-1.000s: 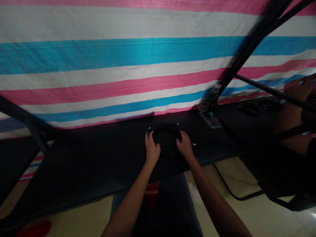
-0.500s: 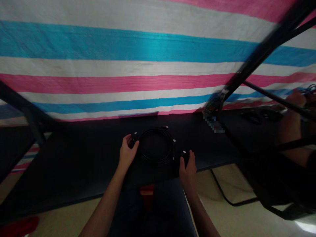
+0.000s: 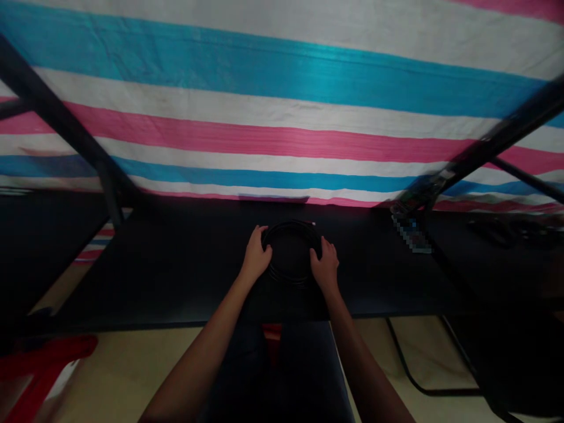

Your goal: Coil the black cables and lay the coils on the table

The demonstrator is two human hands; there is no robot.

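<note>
Black cable coil [image 3: 291,252]: thin cord wound in round loop of several turns, lying flat on dark counter [image 3: 176,270] near its middle. Small white connector tip shows at far right edge. Left hand [image 3: 255,258] and right hand [image 3: 325,265] press its sides.

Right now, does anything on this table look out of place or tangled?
Nothing stands out. The coiled black cable lies flat on the dark table in a neat ring, left hand and right hand gripping its sides. Dim light hides finer damage.
</note>
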